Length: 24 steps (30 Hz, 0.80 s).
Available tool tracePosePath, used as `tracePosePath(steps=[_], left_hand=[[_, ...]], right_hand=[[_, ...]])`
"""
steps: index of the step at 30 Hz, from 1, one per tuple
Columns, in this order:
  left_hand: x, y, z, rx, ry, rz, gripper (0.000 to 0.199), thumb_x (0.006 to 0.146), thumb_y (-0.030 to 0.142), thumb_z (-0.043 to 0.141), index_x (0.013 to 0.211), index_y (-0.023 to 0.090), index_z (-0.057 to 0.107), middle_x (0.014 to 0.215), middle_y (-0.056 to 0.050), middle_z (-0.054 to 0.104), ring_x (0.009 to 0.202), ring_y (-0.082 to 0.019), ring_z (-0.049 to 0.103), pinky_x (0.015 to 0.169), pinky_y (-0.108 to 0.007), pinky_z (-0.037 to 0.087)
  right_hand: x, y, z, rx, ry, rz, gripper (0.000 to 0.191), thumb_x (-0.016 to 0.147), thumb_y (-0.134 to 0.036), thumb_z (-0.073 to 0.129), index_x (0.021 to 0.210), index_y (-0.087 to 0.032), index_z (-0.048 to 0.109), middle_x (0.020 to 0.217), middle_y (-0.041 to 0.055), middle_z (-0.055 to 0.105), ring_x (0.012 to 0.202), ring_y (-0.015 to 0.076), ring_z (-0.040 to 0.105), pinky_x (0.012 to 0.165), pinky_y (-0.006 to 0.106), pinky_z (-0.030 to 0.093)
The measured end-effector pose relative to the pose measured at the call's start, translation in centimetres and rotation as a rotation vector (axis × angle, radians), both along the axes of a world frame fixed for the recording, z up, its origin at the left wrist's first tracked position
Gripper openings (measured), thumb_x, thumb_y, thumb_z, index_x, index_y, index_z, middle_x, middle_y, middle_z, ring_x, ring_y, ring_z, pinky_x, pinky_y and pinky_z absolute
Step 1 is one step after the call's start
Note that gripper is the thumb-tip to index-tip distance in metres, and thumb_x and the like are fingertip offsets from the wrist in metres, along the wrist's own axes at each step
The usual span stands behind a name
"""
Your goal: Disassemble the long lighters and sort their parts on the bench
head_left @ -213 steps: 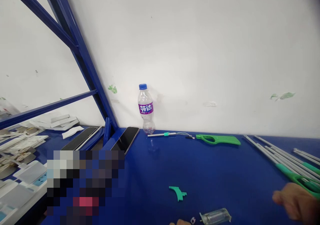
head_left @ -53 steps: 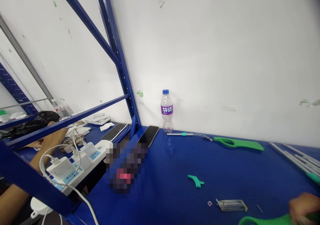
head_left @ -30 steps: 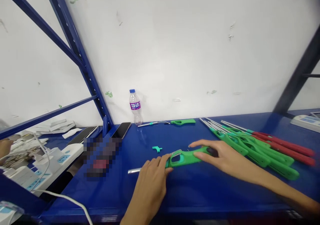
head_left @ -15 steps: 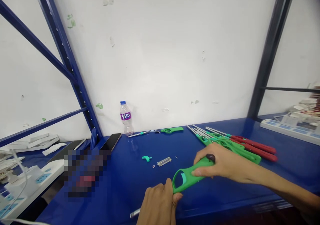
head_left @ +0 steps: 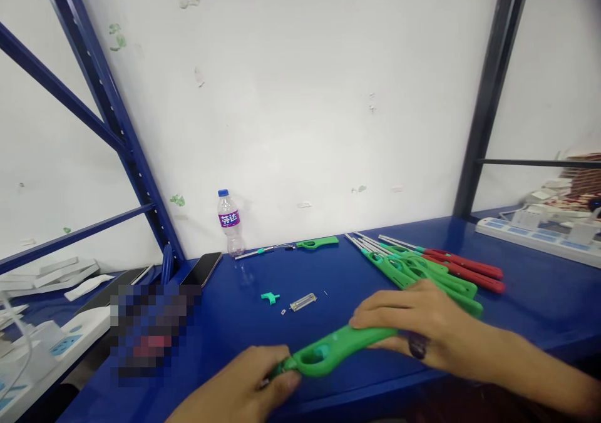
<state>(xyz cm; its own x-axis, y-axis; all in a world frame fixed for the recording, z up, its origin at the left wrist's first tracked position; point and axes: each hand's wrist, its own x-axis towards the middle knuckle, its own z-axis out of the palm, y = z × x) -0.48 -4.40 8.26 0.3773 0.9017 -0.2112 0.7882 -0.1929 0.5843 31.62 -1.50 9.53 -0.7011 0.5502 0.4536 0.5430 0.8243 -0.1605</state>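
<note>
A green lighter casing (head_left: 335, 350) is held low over the blue table's front part, between both hands. My left hand (head_left: 248, 379) pinches its narrow end, beside the trigger opening; the tip there is mostly hidden by my fingers. My right hand (head_left: 413, 323) grips the wide handle end, with a dark object (head_left: 417, 345) against the palm. Behind the casing lie a teal trigger piece (head_left: 270, 298), a small clear part (head_left: 303, 302) and tiny bits. Green lighters (head_left: 422, 270) and red lighters (head_left: 462, 266) with metal rods lie fanned beyond my right hand.
At the back stand a plastic bottle (head_left: 229, 223), a separate metal rod (head_left: 256, 253) and a green casing (head_left: 317, 243). A phone (head_left: 203, 270) lies left. Power strips (head_left: 535, 241) sit at both sides, and a blue frame post (head_left: 117, 110) rises left.
The casing has turned so its edge faces up, and my left hand has moved left with its narrow end. The view has shifted slightly right.
</note>
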Motion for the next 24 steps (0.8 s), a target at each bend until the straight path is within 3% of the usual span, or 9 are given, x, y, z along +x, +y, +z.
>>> tracePosePath(steps=[2, 6, 10, 13, 19, 24], left_hand=[[0.0, 1.3, -0.6, 0.147, 0.116, 0.042, 0.03, 0.102, 0.038, 0.042, 0.096, 0.025, 0.068, 0.098, -0.001, 0.073, 0.092, -0.023, 0.065, 0.084, -0.03, 0.045], [1.4, 3.2, -3.2, 0.271, 0.114, 0.033, 0.023, 0.101, 0.028, 0.044, 0.097, 0.023, 0.066, 0.105, -0.004, 0.068, 0.097, -0.021, 0.064, 0.087, -0.031, 0.045], [2.4, 3.3, -4.8, 0.328, 0.069, 0.038, 0.022, 0.102, 0.024, 0.043, 0.106, 0.024, 0.065, 0.112, -0.005, 0.062, 0.098, -0.021, 0.063, 0.088, -0.032, 0.046], [2.1, 3.4, -5.6, 0.371, 0.052, 0.055, 0.022, 0.099, 0.019, 0.047, 0.112, 0.026, 0.063, 0.11, -0.004, 0.061, 0.102, -0.021, 0.061, 0.091, -0.034, 0.046], [0.5, 4.3, -6.7, 0.313, -0.009, 0.073, 0.016, 0.093, 0.017, 0.056, 0.103, 0.026, 0.065, 0.101, -0.001, 0.059, 0.097, -0.019, 0.058, 0.086, -0.029, 0.046], [0.4, 4.4, -5.9, 0.227, -0.016, 0.104, 0.012, 0.094, 0.021, 0.056, 0.1, 0.026, 0.065, 0.095, 0.0, 0.057, 0.095, -0.019, 0.056, 0.087, -0.03, 0.043]], right_hand=[[-0.5, 0.4, -2.2, -0.111, 0.002, -0.031, 0.028, 0.106, -0.037, 0.058, 0.133, -0.033, 0.066, 0.123, 0.0047, 0.073, 0.091, 0.0186, 0.075, 0.074, 0.026, 0.051], [-2.1, 1.2, -4.7, -0.226, -0.112, -0.111, 0.036, 0.098, -0.046, 0.071, 0.131, -0.033, 0.066, 0.118, 0.0014, 0.073, 0.091, 0.0227, 0.074, 0.074, 0.03, 0.049], [-4.0, 2.2, -5.6, -0.162, -0.196, -0.135, 0.054, 0.092, -0.065, 0.068, 0.132, -0.028, 0.065, 0.117, 0.0039, 0.07, 0.086, 0.0274, 0.072, 0.072, 0.035, 0.048], [-5.5, 3.0, -6.3, -0.124, -0.242, -0.113, 0.055, 0.093, -0.07, 0.062, 0.125, -0.026, 0.065, 0.112, 0.0037, 0.068, 0.08, 0.0276, 0.071, 0.069, 0.036, 0.046], [-7.3, 3.0, -7.4, -0.1, -0.206, -0.188, 0.042, 0.09, -0.06, 0.069, 0.105, -0.022, 0.063, 0.101, 0.002, 0.066, 0.077, 0.0264, 0.068, 0.068, 0.035, 0.042], [-7.5, 2.8, -7.6, -0.12, -0.152, -0.245, 0.03, 0.087, -0.049, 0.072, 0.097, -0.023, 0.061, 0.095, -0.0021, 0.066, 0.072, 0.022, 0.065, 0.066, 0.032, 0.036]])
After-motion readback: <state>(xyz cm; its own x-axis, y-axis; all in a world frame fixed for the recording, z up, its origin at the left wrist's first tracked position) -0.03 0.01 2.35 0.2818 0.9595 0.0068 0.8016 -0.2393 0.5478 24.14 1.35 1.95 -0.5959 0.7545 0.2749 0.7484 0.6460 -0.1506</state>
